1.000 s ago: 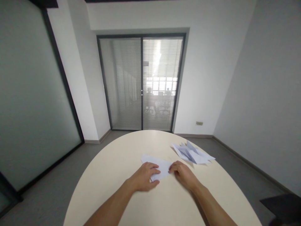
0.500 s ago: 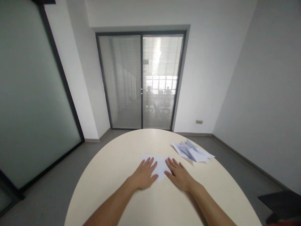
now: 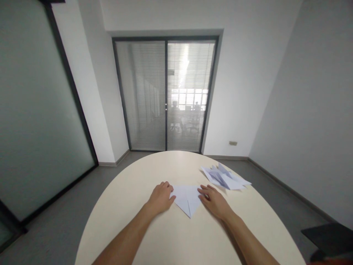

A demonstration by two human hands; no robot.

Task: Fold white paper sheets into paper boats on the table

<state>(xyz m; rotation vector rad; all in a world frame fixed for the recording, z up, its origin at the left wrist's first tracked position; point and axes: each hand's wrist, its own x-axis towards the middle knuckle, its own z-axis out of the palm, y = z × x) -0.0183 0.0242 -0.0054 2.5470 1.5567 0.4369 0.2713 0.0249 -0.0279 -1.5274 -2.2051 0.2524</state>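
Note:
A folded sheet of white paper (image 3: 186, 198) lies on the table in front of me, its point toward me and a crease running down its middle. My left hand (image 3: 162, 198) is at the paper's left corner, fingers curled and thumb along the edge, with the corner between them. At the right corner, my right hand (image 3: 215, 200) has its thumb and bent fingers around the edge. Both hands rest low against the tabletop.
Several folded white papers (image 3: 226, 177) lie heaped near the right rim of the round cream table (image 3: 154, 239). A dark object (image 3: 329, 237) stands beyond the table at lower right. A glass door with blinds (image 3: 165, 95) is ahead.
My flat, spread hands have drawn apart to the paper's left and right corners, and their fingers have curled. More of the paper shows, including its near point and middle crease.

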